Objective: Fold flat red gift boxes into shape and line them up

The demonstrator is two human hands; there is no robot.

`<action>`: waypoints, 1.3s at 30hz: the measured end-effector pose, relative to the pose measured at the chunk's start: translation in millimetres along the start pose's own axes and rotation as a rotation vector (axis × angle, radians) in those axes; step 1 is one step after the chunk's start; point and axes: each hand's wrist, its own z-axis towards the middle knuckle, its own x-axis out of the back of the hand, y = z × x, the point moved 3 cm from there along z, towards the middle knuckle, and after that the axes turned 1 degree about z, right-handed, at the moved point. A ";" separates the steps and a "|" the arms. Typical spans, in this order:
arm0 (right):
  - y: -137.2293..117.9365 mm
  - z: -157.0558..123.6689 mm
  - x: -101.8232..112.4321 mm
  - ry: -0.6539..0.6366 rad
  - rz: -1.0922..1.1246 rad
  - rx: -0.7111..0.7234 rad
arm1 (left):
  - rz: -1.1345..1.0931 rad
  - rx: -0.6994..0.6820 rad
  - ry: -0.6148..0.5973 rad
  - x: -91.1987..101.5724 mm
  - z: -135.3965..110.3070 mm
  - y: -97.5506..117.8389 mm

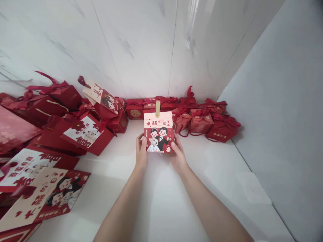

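Note:
Between my two hands is an upright red and cream gift box with a cartoon bride and groom on its front. A beige strap with a gold stud closes its top. My left hand grips the box's left side, thumb toward the front. On the right side, my right hand holds it with the thumb on the front edge. The fingers behind the box are partly hidden. Just behind it stands a row of small red boxes with ribbons.
At the left, several red gift boxes and bags crowd together, among them a large cream and red box and a white-fronted red box. A marbled wall rises behind the white surface; a grey panel bounds the right.

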 end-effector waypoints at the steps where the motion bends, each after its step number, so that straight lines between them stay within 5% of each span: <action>1: -0.8 0.2 0.4 0.025 -0.043 0.058 | 0.061 -0.068 0.033 0.8 -1.3 1.3; 3: -0.9 0.7 1.9 0.062 -0.142 0.138 | 0.160 -0.182 0.020 -0.6 -5.1 3.6; 6: -0.4 1.2 4.3 0.071 -0.274 0.173 | 0.178 -0.273 -0.152 -6.5 -11.6 4.6; 10: -1.4 -0.8 3.7 -0.014 -0.292 0.169 | 0.209 -0.243 -0.353 -11.3 -15.6 3.6; 14: 2.3 -2.3 2.3 -0.076 -0.129 0.063 | 0.158 -0.131 -0.413 -12.2 -13.7 2.9; 23: -3.5 5.0 2.7 -0.160 -0.111 -0.003 | 0.184 -0.193 -0.487 -5.5 -8.2 -9.3; 26: -3.1 8.2 5.7 -0.106 -0.017 -0.036 | 0.070 -0.142 -0.435 -3.1 -7.7 -13.9; 32: -0.4 15.3 19.3 0.072 0.102 -0.143 | -0.172 0.159 -0.129 4.5 1.8 -13.5; 36: 2.2 14.5 20.4 0.074 0.030 -0.014 | -0.226 0.042 -0.087 1.6 4.9 -6.5; 39: 4.8 11.4 17.1 0.073 -0.081 0.078 | -0.294 0.010 -0.163 -3.7 1.5 -6.1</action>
